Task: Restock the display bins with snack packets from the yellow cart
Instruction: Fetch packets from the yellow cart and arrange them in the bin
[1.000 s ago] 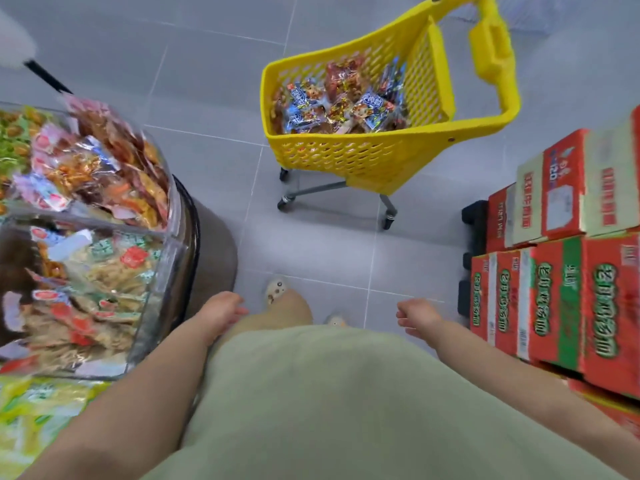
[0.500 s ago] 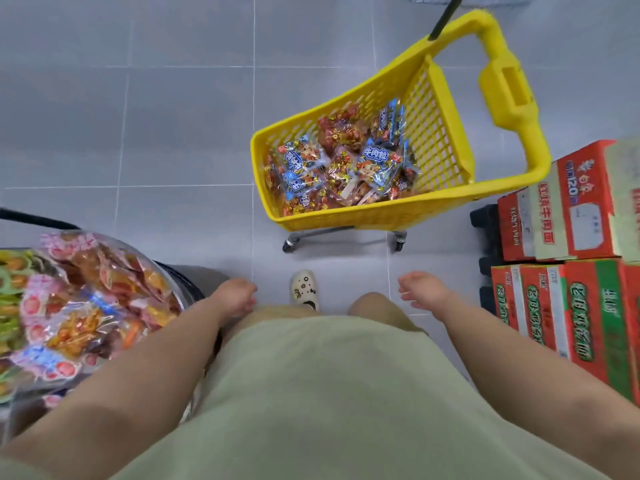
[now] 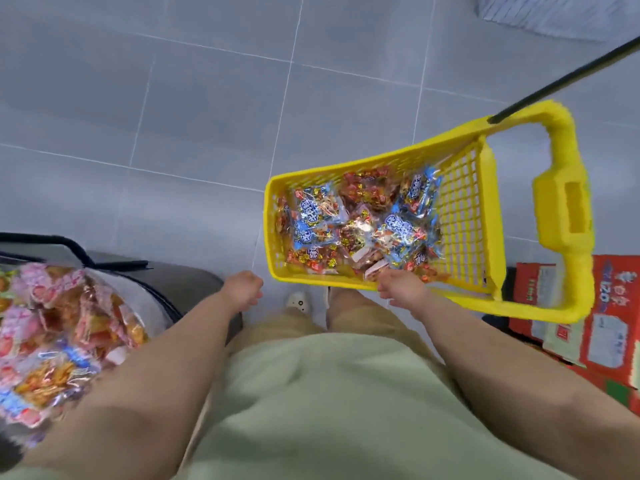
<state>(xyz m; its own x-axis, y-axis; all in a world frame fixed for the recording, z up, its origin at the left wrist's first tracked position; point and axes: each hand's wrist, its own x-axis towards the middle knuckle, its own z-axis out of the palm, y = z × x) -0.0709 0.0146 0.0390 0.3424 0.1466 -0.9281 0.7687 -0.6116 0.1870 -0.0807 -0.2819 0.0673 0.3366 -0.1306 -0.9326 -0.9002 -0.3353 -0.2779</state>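
- Step in hand: pick-up from the yellow cart (image 3: 269, 230), judged from how the hands lie; no packet is held yet.
- The cart is seen right of centre on the grey tiled floor (image 3: 173, 116), its handle to the far right. The snack packets (image 3: 363, 223) are heaped in its basket, blue-and-silver ones mixed with red-and-gold.
- The right hand (image 3: 398, 289) is placed over the near rim of the cart, just beside the nearest packets. Its grip is relaxed and part-spread, with nothing pinched; contact with a packet cannot be told through the blur.
- The left hand (image 3: 242, 289) hangs near the cart's near-left corner, well apart from the packets. Its grip is loosely curled and empty.
- The display bin (image 3: 131, 289) is at the near left, already holding bagged snacks (image 3: 62, 341).
- Red cartons (image 3: 606, 306) are stacked at the near right, beside the cart.
- Next move, as judged: the right hand is to be lowered past the rim, a packet or a bunch closed on, then carried leftward to the bin. The slick wrappers may call for a firm hold.
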